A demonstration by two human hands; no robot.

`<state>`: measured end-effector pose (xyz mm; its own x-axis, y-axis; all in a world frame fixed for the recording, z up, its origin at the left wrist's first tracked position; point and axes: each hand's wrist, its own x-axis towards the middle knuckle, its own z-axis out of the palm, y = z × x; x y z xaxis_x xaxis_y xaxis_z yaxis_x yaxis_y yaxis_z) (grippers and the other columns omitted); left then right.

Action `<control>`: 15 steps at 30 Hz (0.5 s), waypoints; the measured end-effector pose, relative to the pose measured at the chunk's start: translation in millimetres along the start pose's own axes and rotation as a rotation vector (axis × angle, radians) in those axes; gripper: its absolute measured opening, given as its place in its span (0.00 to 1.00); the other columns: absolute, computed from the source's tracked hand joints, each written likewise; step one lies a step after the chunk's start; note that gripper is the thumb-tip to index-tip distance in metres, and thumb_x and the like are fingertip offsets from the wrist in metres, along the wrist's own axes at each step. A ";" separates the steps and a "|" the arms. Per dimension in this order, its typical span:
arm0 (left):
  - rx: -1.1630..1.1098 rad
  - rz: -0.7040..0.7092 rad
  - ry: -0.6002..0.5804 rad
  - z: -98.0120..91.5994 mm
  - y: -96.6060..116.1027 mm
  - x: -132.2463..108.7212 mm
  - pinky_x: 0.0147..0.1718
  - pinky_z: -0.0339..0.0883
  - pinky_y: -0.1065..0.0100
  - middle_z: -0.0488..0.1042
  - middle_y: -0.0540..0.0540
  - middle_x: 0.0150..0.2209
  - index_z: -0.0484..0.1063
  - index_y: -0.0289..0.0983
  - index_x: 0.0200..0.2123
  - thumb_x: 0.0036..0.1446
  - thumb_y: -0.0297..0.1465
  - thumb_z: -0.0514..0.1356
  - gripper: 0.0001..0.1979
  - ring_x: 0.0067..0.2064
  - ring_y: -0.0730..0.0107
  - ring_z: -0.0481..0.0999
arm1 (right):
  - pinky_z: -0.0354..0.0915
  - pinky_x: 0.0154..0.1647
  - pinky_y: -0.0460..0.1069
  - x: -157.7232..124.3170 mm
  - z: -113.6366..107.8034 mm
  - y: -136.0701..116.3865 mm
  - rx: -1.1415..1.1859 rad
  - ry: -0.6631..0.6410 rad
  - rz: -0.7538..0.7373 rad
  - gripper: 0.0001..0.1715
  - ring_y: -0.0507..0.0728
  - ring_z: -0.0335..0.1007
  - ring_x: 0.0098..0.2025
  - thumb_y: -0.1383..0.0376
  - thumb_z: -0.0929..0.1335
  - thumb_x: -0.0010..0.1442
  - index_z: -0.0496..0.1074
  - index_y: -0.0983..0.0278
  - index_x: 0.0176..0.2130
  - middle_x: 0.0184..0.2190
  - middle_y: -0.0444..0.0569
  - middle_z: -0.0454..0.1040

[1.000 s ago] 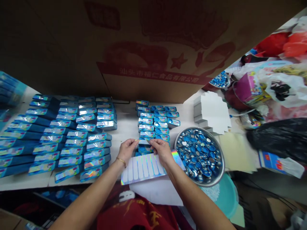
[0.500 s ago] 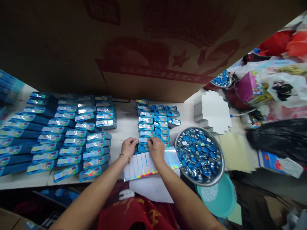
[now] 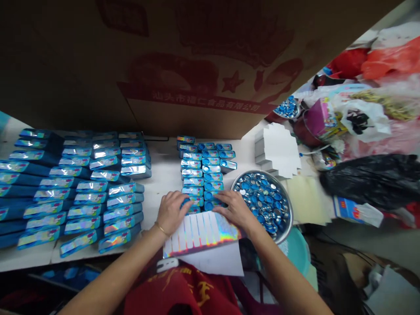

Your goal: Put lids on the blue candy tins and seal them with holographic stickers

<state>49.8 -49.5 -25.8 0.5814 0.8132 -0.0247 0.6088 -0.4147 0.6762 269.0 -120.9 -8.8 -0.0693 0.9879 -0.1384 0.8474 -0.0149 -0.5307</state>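
Small blue boxes (image 3: 193, 172) stand on edge in short columns at the middle of the table, some with shiny label strips on top and others with round blue recesses. My left hand (image 3: 173, 211) is open, fingers curved against the near left end of these columns. On the opposite side, my right hand (image 3: 233, 207) is open too, its fingertips touching the near right boxes. Between the wrists lies a holographic sticker sheet (image 3: 200, 232) with white strips, close under both hands. Part of the nearest boxes is hidden by the fingers.
Rows of labelled blue boxes (image 3: 87, 199) fill the left side. A metal bowl (image 3: 290, 218) of round blue-and-silver pieces stands at right, near a white card stack (image 3: 281, 151) and yellowish sheets (image 3: 308, 199). A large carton (image 3: 197, 107) walls off the back.
Both hands have spread from a strip pinched over a near box to the sides of the columns. A label now lies on that box. The view has shifted slightly right.
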 end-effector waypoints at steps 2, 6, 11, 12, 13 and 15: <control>0.076 0.120 -0.135 -0.5 17.5 -0.8 0.38 0.54 0.63 0.72 0.43 0.36 0.70 0.39 0.38 0.52 0.44 0.52 0.17 0.40 0.61 0.66 | 0.58 0.40 0.49 -5.8 -6.7 3.7 0.118 -0.132 0.022 0.12 0.55 0.66 0.37 0.58 0.65 0.53 0.74 0.59 0.35 0.32 0.47 0.73; 0.113 0.244 -0.402 17.9 38.4 0.8 0.35 0.55 0.63 0.73 0.43 0.32 0.71 0.38 0.35 0.50 0.45 0.53 0.18 0.37 0.61 0.68 | 0.59 0.38 0.47 -9.4 -7.5 -1.7 0.222 -0.147 0.065 0.13 0.53 0.66 0.35 0.59 0.62 0.56 0.74 0.61 0.31 0.29 0.47 0.73; 0.139 0.241 -0.470 35.6 39.9 -0.8 0.33 0.55 0.65 0.72 0.43 0.27 0.70 0.36 0.25 0.56 0.35 0.48 0.15 0.33 0.63 0.69 | 0.59 0.39 0.47 -33.4 -7.7 -4.9 0.179 -0.238 0.030 0.18 0.56 0.67 0.38 0.57 0.69 0.46 0.72 0.59 0.39 0.35 0.47 0.73; 0.137 0.237 -0.461 34.2 39.2 -1.6 0.33 0.55 0.65 0.72 0.43 0.27 0.70 0.36 0.25 0.57 0.34 0.48 0.16 0.33 0.63 0.69 | 0.59 0.38 0.47 -39.5 -7.5 -5.1 0.155 -0.234 0.046 0.16 0.56 0.67 0.37 0.59 0.69 0.47 0.72 0.59 0.38 0.34 0.47 0.74; 0.133 0.233 -0.452 30.7 39.0 -2.5 0.33 0.55 0.65 0.72 0.43 0.27 0.70 0.36 0.25 0.57 0.35 0.47 0.16 0.33 0.63 0.69 | 0.59 0.37 0.46 -44.4 -7.6 -5.8 0.130 -0.220 0.065 0.12 0.55 0.68 0.36 0.61 0.68 0.49 0.73 0.60 0.36 0.33 0.47 0.74; 0.108 0.234 -0.445 17.3 40.7 -3.6 0.33 0.55 0.65 0.71 0.43 0.27 0.69 0.36 0.25 0.57 0.36 0.46 0.17 0.33 0.64 0.69 | 0.59 0.35 0.46 -48.3 -9.9 -9.8 0.118 -0.194 0.088 0.07 0.54 0.68 0.34 0.65 0.65 0.53 0.73 0.60 0.31 0.29 0.46 0.74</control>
<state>81.9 -76.4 -10.9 0.8677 0.4512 -0.2089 0.4739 -0.6237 0.6216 269.3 -167.0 11.4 -0.1075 0.9340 -0.3406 0.7879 -0.1289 -0.6021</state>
